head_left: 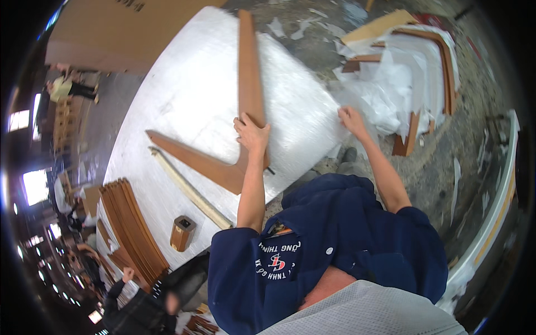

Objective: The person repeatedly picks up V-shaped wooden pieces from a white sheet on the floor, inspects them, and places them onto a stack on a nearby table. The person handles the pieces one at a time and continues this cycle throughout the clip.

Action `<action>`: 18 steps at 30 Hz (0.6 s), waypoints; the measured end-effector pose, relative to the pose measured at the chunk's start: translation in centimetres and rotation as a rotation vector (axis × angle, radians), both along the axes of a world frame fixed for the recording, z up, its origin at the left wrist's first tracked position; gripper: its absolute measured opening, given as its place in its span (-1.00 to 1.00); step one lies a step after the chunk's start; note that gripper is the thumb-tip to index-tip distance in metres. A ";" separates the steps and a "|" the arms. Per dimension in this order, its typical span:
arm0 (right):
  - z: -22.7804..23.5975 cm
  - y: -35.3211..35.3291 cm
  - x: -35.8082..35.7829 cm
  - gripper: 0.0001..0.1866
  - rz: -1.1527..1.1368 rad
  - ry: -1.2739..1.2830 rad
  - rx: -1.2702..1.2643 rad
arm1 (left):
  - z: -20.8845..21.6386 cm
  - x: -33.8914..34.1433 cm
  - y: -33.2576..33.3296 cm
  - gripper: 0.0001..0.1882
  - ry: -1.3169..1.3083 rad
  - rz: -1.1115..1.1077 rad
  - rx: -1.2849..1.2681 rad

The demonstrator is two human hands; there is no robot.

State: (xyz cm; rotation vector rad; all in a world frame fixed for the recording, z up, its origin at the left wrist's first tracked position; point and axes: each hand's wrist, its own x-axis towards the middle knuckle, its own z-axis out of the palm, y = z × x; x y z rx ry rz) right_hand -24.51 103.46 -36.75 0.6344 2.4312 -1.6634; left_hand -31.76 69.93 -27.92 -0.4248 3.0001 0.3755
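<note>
Dark blue sweatshirt (335,240) with a red and white print, two bare arms reaching to the table.

The left hand (252,135) presses on the V-shaped brown wooden piece (245,95), fingers spread, on the white-wrapped table (184,95). The right hand (350,119) pinches the white wrap at the table edge. A big brown cardboard box (111,33) stands beyond; a small wooden block (182,233) lies near.

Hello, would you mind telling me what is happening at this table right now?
A person leans over a white-covered table. Their left hand rests on a V-shaped brown wooden piece lying flat on it, while the right hand grips the edge of the white wrapping sheet at the table's side. A pale wooden strip, a small wooden block and a stack of curved wooden pieces lie nearby.
</note>
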 end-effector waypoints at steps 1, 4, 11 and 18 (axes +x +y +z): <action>-0.7 1.9 4.9 -0.61 -0.115 0.107 -0.273 | -1.7 0.4 1.2 0.09 -0.025 0.022 -0.062; -4.3 10.1 20.4 -0.61 -0.531 -0.205 -0.213 | -1.8 -0.2 3.5 0.12 -0.024 0.115 -0.039; -12.0 24.8 51.8 -0.58 -1.231 -0.626 -0.313 | -4.2 0.4 6.0 0.08 -0.047 0.213 -0.301; -11.6 35.1 62.9 -0.60 -1.488 -0.339 -0.437 | -11.3 12.6 39.1 -0.34 0.105 -0.731 -0.049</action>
